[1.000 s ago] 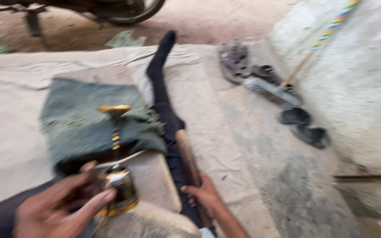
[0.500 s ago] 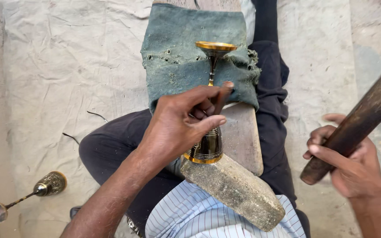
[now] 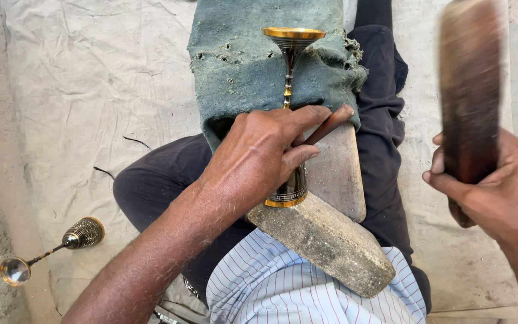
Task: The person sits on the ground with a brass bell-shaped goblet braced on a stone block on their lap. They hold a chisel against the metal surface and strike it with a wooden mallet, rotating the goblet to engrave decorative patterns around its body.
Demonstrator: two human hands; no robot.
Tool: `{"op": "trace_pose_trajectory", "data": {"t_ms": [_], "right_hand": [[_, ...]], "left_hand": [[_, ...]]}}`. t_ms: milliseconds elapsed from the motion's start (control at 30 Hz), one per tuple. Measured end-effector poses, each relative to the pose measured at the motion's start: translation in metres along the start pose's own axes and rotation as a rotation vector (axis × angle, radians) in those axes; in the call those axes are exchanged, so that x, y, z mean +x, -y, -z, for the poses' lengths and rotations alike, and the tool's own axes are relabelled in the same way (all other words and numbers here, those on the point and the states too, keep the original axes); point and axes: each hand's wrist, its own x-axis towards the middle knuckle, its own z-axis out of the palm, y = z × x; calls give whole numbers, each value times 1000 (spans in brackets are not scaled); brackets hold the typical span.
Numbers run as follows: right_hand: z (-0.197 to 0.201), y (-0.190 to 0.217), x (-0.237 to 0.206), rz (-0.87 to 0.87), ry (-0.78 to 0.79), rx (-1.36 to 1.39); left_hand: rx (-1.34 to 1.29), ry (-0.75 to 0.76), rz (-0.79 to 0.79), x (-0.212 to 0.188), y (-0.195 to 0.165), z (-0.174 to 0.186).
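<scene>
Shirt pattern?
Shirt: white with thin blue and reddish stripes, head view.

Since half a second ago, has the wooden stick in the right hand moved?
Yes. The right hand has swung the wooden stick from slanting to nearly upright, higher against the green cloth.

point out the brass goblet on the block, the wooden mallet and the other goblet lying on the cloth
brass goblet (image 3: 290,42), head view, on the gold rim of its flared end.
wooden mallet (image 3: 469,90), head view, on the blurred dark wooden head above the right hand.
other goblet (image 3: 83,233), head view, on its engraved cup.
</scene>
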Motion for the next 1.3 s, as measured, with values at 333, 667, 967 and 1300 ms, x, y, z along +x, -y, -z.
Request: {"op": "trace_pose_trajectory", "data": {"t_ms": [333,667,967,1300], "right_hand": [[31,-22,23,151,130,-209],[32,-5,22,200,123,-412],[24,27,27,114,56,-466],[19,45,25,188,60,-537]], "left_hand": [[7,-43,-17,-4,14,-4],[-15,-87,-51,-3,21,-4],[-72,-98,-45,-7,23,-1],[-133,-69,-66,-11,33,0]]}}
